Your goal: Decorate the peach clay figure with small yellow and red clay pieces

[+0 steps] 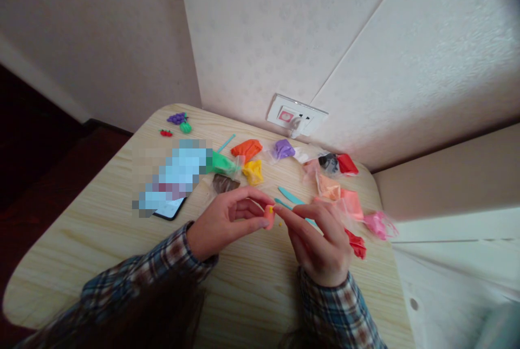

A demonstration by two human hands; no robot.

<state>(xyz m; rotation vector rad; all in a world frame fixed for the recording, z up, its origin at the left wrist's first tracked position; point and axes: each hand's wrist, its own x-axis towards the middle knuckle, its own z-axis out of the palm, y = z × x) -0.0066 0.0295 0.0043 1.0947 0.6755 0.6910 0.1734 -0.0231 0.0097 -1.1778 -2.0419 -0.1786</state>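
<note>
My left hand [219, 221] pinches a small coral-pink piece of modelling clay [268, 219] between thumb and fingertips. A tiny yellow clay bit [271, 209] is on its upper part. The fingertips of my right hand [320, 235] are closed together at that yellow bit, against the coral clay; the thumb is mostly hidden. Just below, another tiny yellow crumb [280, 225] lies on the table. Teal modelling tools [290, 195] lie behind my right hand, partly covered by it.
Bags of clay lie around the wooden table [252, 295]: orange [246, 149], yellow [253, 172], green [222, 162], purple [283, 148], brown [225, 182], red [356, 244]. A phone [173, 209] is at left. Small clay grapes [177, 118] sit far left. A wall socket [296, 115] holds a plug.
</note>
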